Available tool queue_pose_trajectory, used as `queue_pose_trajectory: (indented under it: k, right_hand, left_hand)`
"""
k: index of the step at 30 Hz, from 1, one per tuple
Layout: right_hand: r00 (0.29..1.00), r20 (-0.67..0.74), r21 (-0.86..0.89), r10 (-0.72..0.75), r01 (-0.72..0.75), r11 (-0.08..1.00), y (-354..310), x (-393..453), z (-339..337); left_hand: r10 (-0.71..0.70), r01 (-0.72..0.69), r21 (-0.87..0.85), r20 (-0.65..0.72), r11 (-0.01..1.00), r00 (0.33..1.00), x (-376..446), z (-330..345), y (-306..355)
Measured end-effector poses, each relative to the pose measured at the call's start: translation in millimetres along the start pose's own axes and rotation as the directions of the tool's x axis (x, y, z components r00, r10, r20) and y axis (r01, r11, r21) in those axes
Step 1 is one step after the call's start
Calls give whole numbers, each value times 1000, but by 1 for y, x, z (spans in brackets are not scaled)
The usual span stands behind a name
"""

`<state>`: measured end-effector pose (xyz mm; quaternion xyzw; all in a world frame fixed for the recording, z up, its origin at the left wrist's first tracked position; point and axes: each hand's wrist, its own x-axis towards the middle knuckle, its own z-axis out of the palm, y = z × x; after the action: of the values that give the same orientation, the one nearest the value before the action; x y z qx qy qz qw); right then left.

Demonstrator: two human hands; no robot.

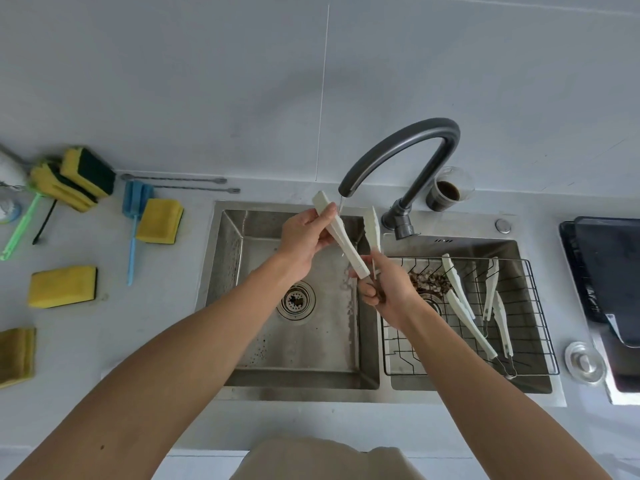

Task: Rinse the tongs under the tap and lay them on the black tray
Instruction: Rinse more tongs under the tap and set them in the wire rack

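My left grip [304,237] pinches one tongs [341,233] arm under the tap [398,147]; right grip [388,289] clamps the hinge end, over left sink [298,375].

Both forearms are bare from the bottom edge of the view up to the wrists, with no sleeves, watch, bracelet or gloves showing. The left hand [302,241] and the right hand [388,289] wear no rings that can be made out, and a small dark spot marks the left forearm. At the bottom centre sits a fold of beige, khaki-toned clothing [322,459], plain and unpatterned.
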<state>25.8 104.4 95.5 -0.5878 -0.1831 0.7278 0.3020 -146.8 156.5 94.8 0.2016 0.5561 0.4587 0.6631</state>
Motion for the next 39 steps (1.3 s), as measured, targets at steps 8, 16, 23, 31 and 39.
queue_pose_trajectory:
  k: [8, 16, 23, 31, 39]
  right_hand:
    - [984, 47, -378, -173, 178, 908, 1, 0, 25]
    - [978, 93, -226, -187, 204, 953, 4, 0, 16]
    - [977, 211, 56, -44, 33, 998, 5, -4, 1]
    - [993, 116, 137, 4, -20, 990, 6, 1, -4]
    - [995, -65, -198, -79, 65, 978, 12, 1, 9]
  left_hand:
    - [53, -53, 12, -66, 999, 996, 4, -9, 13]
    - [31, -32, -4, -86, 999, 996, 5, -14, 1]
    - [-91, 92, 34, -13, 995, 996, 3, -6, -11]
    - [-65, 67, -40, 36, 997, 997, 0, -11, -8]
    - [51, -48, 48, -50, 998, 997, 4, 5, 4]
